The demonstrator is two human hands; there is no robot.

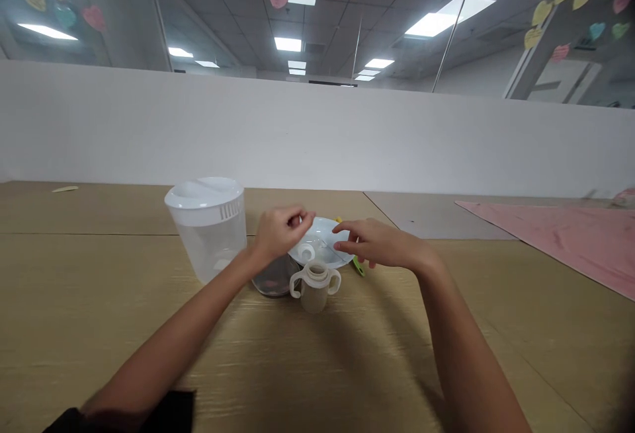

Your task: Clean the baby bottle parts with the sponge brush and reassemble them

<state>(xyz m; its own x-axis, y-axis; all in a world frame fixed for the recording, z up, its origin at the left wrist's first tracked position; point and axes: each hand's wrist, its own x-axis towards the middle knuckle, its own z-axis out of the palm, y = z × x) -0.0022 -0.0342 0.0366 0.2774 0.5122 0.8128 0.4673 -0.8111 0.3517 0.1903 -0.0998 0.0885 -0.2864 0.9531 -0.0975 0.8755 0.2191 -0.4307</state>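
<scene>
My left hand (pixel 284 228) is raised above the left rim of a white bowl (pixel 325 260), its fingers curled together. Whatever the fingers may hold is hidden or too small to make out. Over the bowl's right side is my right hand (pixel 380 242), thumb and fingers apart with nothing seen between them. A small white ring-like cap (pixel 305 252) and something clear lie in the bowl. In front stands a two-handled baby bottle (pixel 315 291), upright with its top off. Behind my left wrist, a dark round container (pixel 274 282) is partly hidden.
A tall clear bucket with a white lid (pixel 206 198) stands left of the bowl. A green utensil (pixel 358 266) sticks out under my right hand. A pink cloth (pixel 560 235) covers the right of the table, and a white wall (pixel 297 135) rises behind.
</scene>
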